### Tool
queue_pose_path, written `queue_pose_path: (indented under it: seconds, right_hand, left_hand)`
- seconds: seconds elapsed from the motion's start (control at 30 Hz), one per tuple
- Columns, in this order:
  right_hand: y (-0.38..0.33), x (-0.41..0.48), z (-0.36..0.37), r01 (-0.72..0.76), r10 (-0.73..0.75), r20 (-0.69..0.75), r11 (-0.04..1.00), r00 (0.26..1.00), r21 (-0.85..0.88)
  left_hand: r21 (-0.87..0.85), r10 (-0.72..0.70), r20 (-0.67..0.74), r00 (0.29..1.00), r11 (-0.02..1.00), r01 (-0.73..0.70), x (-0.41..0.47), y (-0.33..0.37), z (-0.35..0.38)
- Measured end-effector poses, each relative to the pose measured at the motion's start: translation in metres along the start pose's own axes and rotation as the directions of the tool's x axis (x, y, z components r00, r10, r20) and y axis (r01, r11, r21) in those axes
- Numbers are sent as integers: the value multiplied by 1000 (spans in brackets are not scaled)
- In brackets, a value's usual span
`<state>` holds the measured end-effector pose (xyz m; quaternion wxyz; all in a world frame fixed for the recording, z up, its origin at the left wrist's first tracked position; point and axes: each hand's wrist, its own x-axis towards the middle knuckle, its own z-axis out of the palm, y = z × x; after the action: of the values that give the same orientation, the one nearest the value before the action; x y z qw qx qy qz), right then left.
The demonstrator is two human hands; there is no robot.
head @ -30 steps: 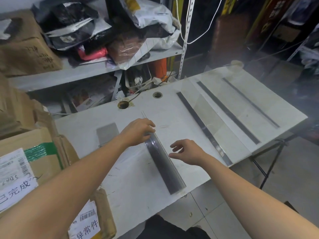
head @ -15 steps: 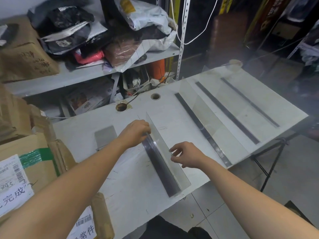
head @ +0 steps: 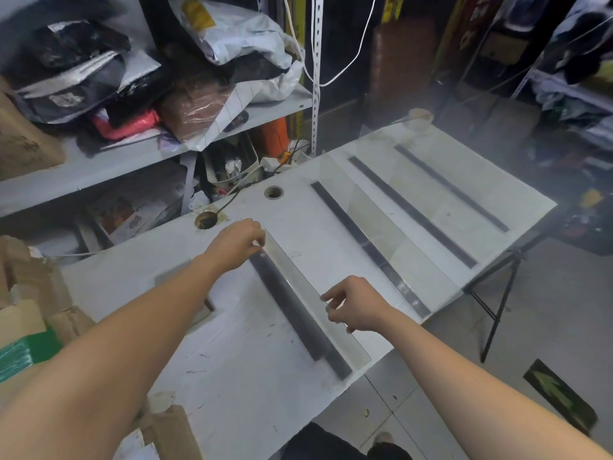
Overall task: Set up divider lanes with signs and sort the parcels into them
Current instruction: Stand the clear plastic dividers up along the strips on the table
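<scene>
The left hand is curled over the far top corner of the clear divider panel, fingers bent down around its edge. The right hand pinches the same panel's top edge between thumb and fingertips, closer to the near end. The panel stands roughly upright along a dark base strip that runs from the middle of the counter out to its near edge.

Towards the right end of the counter lie three more dark strips, parallel to the first. The closest, the second strip, carries a clear sheet of its own; the third strip and fourth strip lie beyond it. Whether those two hold sheets I cannot tell.

Two round holes sit near the far edge, the left one with a cable running into it. A flat grey piece lies partly under the left forearm. Behind the far edge, a shelf holds piled parcels in plastic bags. Cardboard boxes crowd the left end, and a black tripod stand stands off the right end.
</scene>
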<state>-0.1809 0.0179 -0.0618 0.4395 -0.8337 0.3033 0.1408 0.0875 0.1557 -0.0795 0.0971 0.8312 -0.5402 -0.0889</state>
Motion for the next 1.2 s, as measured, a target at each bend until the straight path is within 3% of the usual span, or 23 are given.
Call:
queue_pose_path:
  seconds: [0.4,1.2]
  right_hand:
    - [5,-9,-13,9,-11,-33,999,999,-50]
    - [18,-1,-24,-73,56,-148,990,987,-117]
  left_hand:
    - [-105,-89,-71,994,991,81,53,-26,-14]
    - [-217,-95,-86,992,973,74,119,-16,-4]
